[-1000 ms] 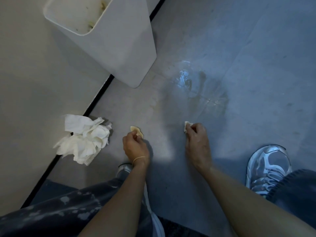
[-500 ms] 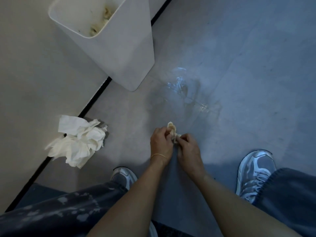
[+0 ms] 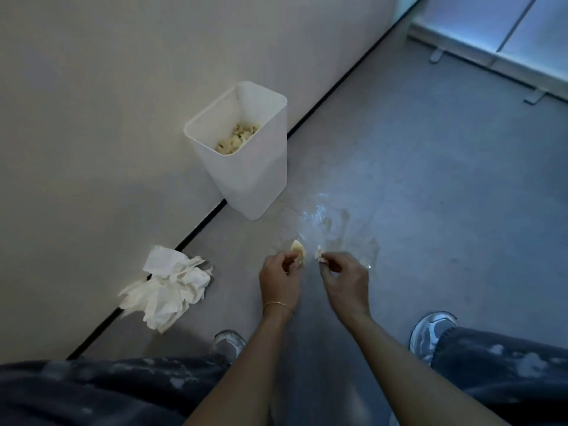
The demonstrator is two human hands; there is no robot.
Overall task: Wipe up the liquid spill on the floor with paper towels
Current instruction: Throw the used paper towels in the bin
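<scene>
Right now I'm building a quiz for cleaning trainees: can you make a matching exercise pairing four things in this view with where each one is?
Things:
1. white plastic waste bin
2. crumpled white paper towel pile
3. small yellowish paper scrap
4. shiny liquid spill

Places:
A. pinched in the left hand
B. on the grey floor, just beyond both hands
C. upright against the wall
D. lying on the floor by the dark baseboard strip, left of the hands

Pairs: 1-C, 2-D, 3-A, 4-B

Dim, bluish light; glare on wet floor [image 3: 319,216]; edges bowed.
</scene>
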